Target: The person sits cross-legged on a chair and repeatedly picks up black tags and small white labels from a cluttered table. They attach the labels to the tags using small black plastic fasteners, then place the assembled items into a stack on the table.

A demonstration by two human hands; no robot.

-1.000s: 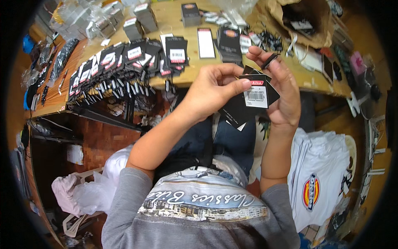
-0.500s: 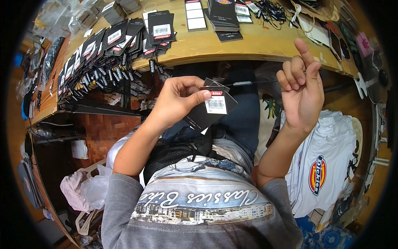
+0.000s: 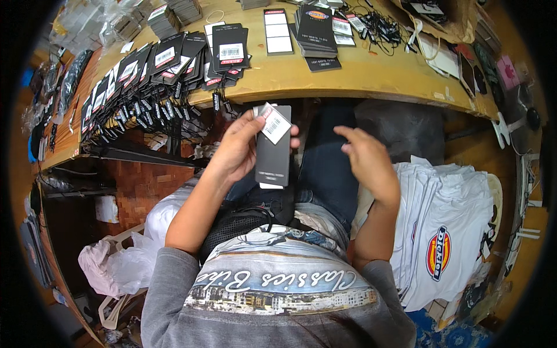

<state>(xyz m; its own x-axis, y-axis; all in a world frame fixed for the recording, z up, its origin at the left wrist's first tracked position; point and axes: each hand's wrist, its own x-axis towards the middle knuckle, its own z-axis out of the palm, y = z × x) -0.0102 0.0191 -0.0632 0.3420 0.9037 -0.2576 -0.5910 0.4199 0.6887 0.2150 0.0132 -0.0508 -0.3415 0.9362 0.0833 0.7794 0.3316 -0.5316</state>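
Observation:
My left hand (image 3: 241, 148) is closed around a small set of black hang tags (image 3: 272, 159), upright above my lap. On their upper part sits a tilted white barcode label (image 3: 275, 126) with a red edge, pinned under my thumb. My left fingertips show past the right edge of the tags. To the right and apart from them, my right hand (image 3: 372, 165) hovers over my leg with its fingers loosely stretched and apart. Nothing shows in it, though part of its fingers is hidden.
Ahead lies a wooden table (image 3: 371, 78) with rows of strung black hang tags (image 3: 168, 55) at left. A stack of black tags (image 3: 315, 29), a white-panelled strip (image 3: 278, 35) and a tangle of black strings (image 3: 377, 29) lie farther right. White printed shirts (image 3: 447, 232) are piled at my right.
My right hand has come down and left, no longer drawing out the black string. The tags in my left hand have turned upright and moved slightly left, the label now tilted.

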